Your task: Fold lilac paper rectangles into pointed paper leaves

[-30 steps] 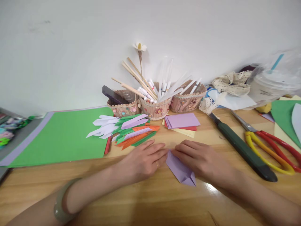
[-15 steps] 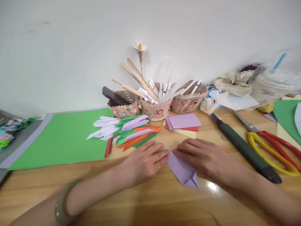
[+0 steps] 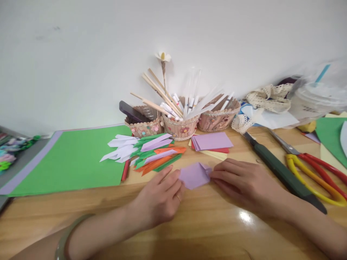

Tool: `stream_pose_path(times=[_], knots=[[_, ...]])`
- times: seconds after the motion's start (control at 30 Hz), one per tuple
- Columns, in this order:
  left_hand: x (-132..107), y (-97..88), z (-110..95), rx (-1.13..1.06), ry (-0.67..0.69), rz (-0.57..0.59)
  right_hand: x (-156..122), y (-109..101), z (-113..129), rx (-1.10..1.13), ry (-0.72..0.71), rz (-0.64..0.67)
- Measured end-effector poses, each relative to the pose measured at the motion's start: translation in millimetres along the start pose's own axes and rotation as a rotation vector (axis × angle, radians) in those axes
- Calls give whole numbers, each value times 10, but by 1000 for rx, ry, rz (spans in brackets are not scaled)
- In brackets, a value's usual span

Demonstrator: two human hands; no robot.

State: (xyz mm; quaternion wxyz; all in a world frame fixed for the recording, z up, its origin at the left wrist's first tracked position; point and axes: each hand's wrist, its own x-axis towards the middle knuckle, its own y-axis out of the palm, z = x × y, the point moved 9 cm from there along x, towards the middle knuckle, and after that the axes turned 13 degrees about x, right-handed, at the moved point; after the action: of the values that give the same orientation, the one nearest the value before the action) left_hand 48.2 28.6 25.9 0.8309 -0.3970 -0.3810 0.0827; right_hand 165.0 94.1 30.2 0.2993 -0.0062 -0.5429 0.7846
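Note:
A folded piece of lilac paper (image 3: 193, 175) is lifted just off the wooden table (image 3: 189, 231), held between both hands. My left hand (image 3: 159, 198) pinches its left edge, a ring on one finger and a pale bangle on the wrist. My right hand (image 3: 244, 182) grips its right corner with the fingertips. Behind them lies a heap of folded paper strips (image 3: 146, 151) in white, green, orange and lilac, and a small stack of square sheets (image 3: 210, 141) with lilac on top.
A large green sheet (image 3: 70, 160) covers the left of the table. Three small stick baskets (image 3: 180, 126) with sticks and pens stand by the wall. A dark green utility knife (image 3: 282, 173) and red-yellow scissors (image 3: 314, 169) lie at right, with lace and a plastic bag behind.
The lilac paper was flat on the table under both hands, pointing toward me. Now it has been picked up and turned, and sits farther from me between the fingertips.

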Motion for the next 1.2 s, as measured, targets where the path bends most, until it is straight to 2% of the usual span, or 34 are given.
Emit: stream_pose_path(times=[0.1,0.27,0.47,0.63,0.9,1.2], knots=[[10,10,14,-16,-21,-3,6,45,-12,-10,16,-11],[37,135,52,-52,-49,79,27,25,-32,-21,41,-89],[86,228,43,-37,-8,139,78,77,-16,41,3,-68],[108,154,67,-37,-1,60,69,99,-43,59,22,-38],[94,141,300,-289,-268,78,82,93,17,71,-7,-47],[18,314,380,-512,-478,261,81,124,-101,262,141,-84]])
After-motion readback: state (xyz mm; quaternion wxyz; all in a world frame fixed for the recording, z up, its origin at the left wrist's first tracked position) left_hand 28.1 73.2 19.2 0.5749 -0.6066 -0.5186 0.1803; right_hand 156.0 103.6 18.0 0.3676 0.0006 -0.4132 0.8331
